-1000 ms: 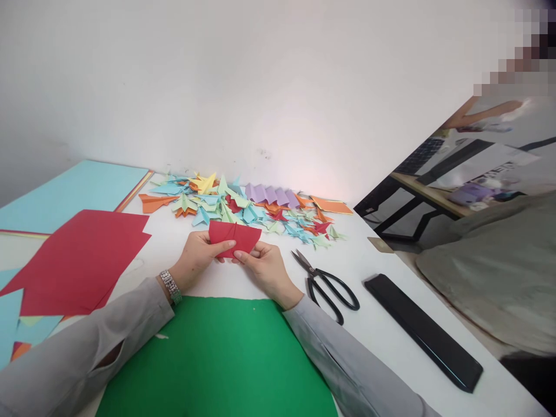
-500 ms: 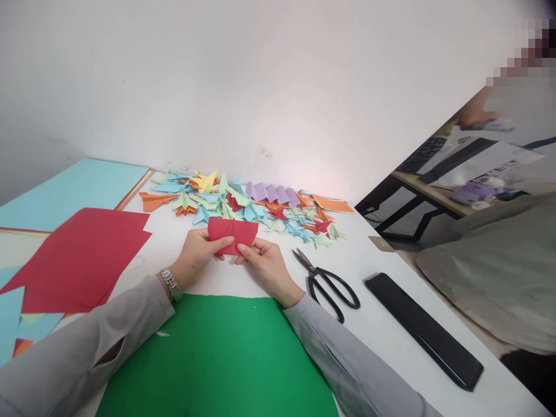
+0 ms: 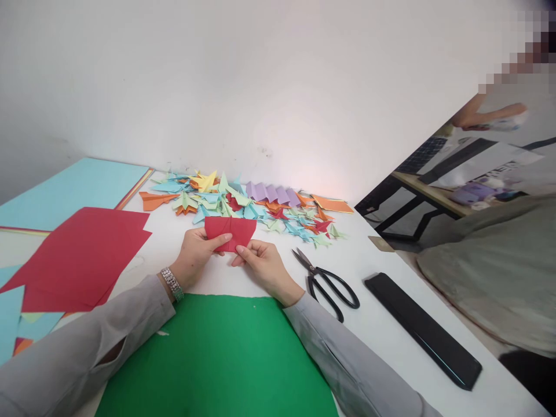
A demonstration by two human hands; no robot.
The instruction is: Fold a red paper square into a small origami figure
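Both hands hold a small folded piece of red paper [image 3: 230,230] above the table, in front of the heap of paper shapes. My left hand [image 3: 196,252] pinches its left side, thumb lying across the front face. At the lower right edge, my right hand [image 3: 263,263] grips it between thumb and fingers. Crease lines run down the middle of the paper. Beneath my forearms lies a green sheet [image 3: 217,353]. Black-handled scissors [image 3: 324,278] rest to the right of my right hand, blades slightly apart.
Folded paper shapes [image 3: 208,200] in several colours are heaped along the wall, with a purple pleated strip [image 3: 273,194]. At left lie red sheets [image 3: 82,260] and light blue sheets [image 3: 73,191]. A long black case [image 3: 423,330] sits at right. Another person's hand [image 3: 490,116] shows beyond.
The folded red paper has shifted slightly left, and its right corner is less covered by my right fingers. My right hand has moved a little down its edge. The other person's hand has moved.
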